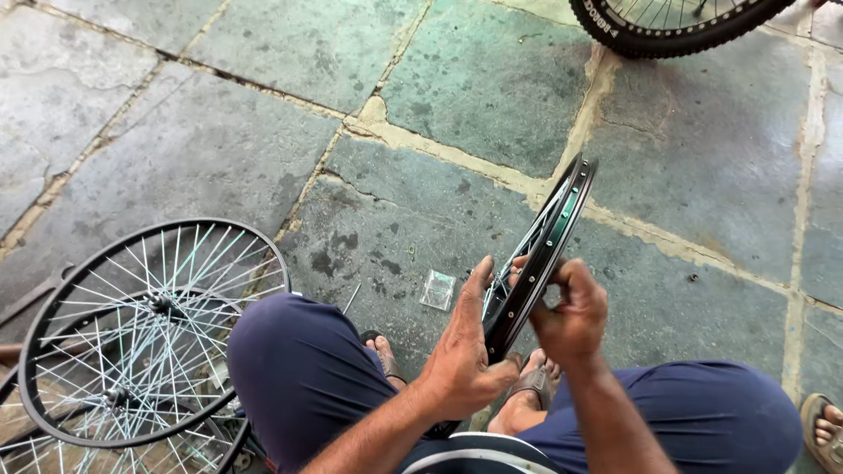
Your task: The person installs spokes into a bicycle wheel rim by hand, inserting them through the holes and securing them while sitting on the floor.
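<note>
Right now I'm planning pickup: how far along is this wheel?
Done: spokes are laced into the black rim. In hand: left hand steadies it upright, right hand grips its edge. Left: no tyre on it; two more bare wheels lie stacked alongside.

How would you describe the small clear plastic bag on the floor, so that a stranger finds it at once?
Start at the black wheel rim that stands upright between the two hands. Look just left of the left hand, on the stone floor. There lies the small clear plastic bag, flat, square and shiny, unlike the thin metal spoke beside it.
</note>
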